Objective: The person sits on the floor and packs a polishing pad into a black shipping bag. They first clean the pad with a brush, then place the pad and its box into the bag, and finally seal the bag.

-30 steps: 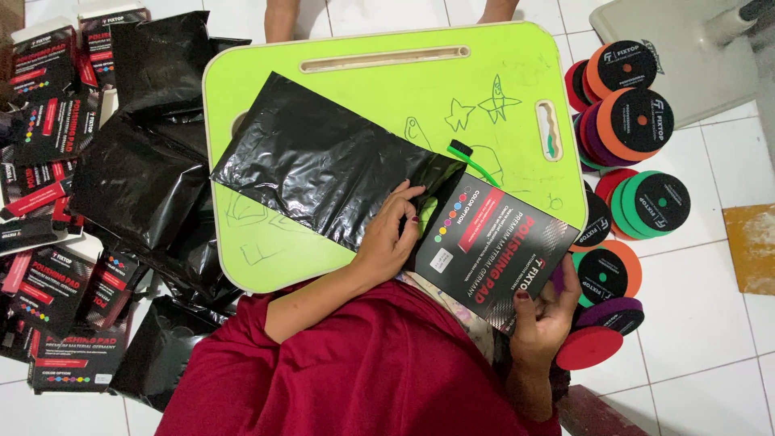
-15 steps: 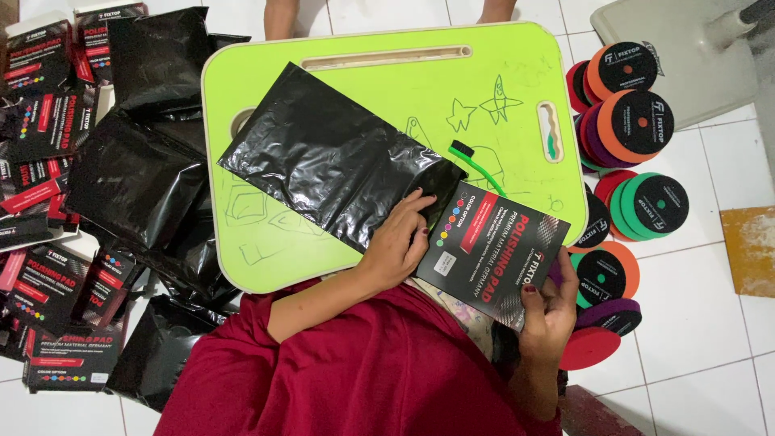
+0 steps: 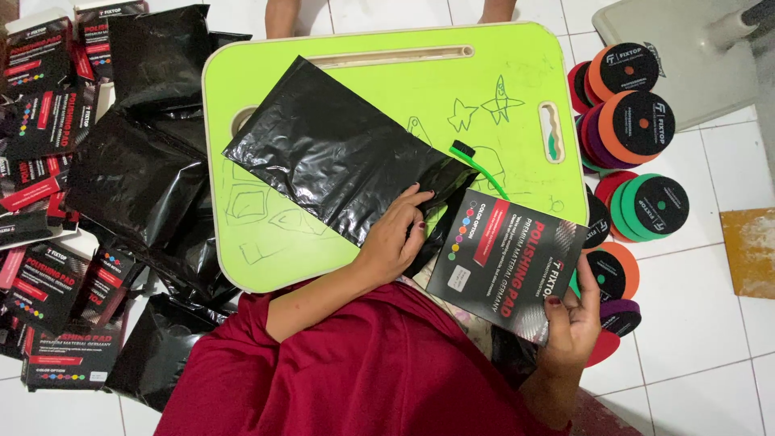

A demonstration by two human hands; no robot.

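Left hand (image 3: 395, 238) pressed on the near-right corner of the black plastic bag (image 3: 339, 157), grip fingers curled over its mouth edge and pinching it; bag spread flat and slanted across the middle of the green table (image 3: 517, 73), mouth end toward the near edge. Right hand (image 3: 575, 319) clamped on the lower corner of the dark printed card sleeve (image 3: 504, 262), held tilted off the table's near-right corner, upper edge just beside the bag mouth. Likely trouble: thin, slippery film collapsing shut or sliding under the palm, leaving the sleeve's stiff corner to snag or tear it; one-corner hold letting the sleeve twist and drop. Green brush (image 3: 478, 165) lying touching the bag's right end, easy to knock toward the right edge. Table small, lime green, scribbled with pen drawings, slot along the far edge. White tiled floor (image 3: 702, 299) all round: stacked round foam pads (image 3: 638, 125) off the right edge, filled black bags and more printed sleeves (image 3: 48, 266) heaped off the left.
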